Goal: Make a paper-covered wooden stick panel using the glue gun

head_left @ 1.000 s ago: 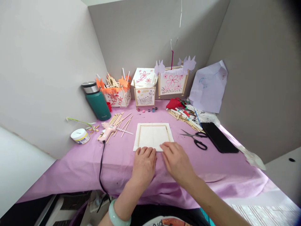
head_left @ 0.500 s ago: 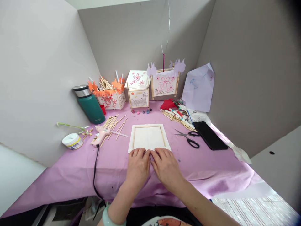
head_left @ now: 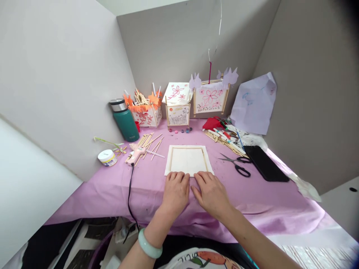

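Note:
A square of white paper (head_left: 189, 160) lies flat on the cloth in front of me, with a frame of thin wooden sticks (head_left: 170, 160) on it, set in from the paper's edges. My left hand (head_left: 177, 192) rests its fingertips, side by side, on the near edge of the paper, left of the middle. On the right part of that edge lie the fingers of my right hand (head_left: 210, 190), its thumb held apart. Both hands press from above, and the near stick is hidden under the fingers.
Scissors (head_left: 237, 163) and a black phone (head_left: 265, 164) lie to the right. On the left are a pink glue gun (head_left: 136, 154) with its cord, loose sticks (head_left: 146, 140), a white jar (head_left: 107, 158) and a green bottle (head_left: 126, 125). Decorated paper lanterns (head_left: 178, 114) stand behind.
The view has turned to the left, so everything sits further right. My hands have moved slightly apart along the paper's near edge, leaving a gap between them.

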`<state>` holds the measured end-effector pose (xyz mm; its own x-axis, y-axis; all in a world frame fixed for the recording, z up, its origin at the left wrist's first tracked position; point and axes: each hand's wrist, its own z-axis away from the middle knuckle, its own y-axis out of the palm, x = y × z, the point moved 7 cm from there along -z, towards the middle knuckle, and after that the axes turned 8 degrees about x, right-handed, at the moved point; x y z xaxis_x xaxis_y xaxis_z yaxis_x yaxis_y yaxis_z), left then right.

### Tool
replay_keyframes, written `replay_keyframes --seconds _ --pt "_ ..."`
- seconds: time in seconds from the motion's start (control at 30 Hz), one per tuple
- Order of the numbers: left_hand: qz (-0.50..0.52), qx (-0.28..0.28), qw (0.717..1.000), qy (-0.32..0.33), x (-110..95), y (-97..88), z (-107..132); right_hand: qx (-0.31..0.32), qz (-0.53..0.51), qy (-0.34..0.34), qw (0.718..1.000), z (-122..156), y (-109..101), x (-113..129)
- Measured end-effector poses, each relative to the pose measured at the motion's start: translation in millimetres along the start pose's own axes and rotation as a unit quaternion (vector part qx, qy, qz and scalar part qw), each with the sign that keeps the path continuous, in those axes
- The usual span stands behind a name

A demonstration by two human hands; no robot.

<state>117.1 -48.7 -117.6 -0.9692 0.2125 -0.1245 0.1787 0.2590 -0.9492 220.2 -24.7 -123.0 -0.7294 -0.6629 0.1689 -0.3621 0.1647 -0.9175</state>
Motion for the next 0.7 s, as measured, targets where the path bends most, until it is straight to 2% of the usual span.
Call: replay_keyframes --seconds 0.2,0.37,0.53,0.7 --pt "0.052 -0.012 0.998 0.018 9 -3.5 -1 0.018 -0.028 -0.030 0.999 -3 -10 -6" --pt "0.120 -0.085 0.989 0.035 24 -14.8 8 -0.006 -0.057 -0.067 0.996 0 -20 -6" --pt "0.110 -0.068 0.990 0.054 18 -9.0 9 -0.009 -0.050 -0.092 0.994 -1 -7 9" --pt "0.074 -0.069 0.994 0.045 15 -0.8 4 -0.001 -0.048 -0.077 0.996 -3 3 10"
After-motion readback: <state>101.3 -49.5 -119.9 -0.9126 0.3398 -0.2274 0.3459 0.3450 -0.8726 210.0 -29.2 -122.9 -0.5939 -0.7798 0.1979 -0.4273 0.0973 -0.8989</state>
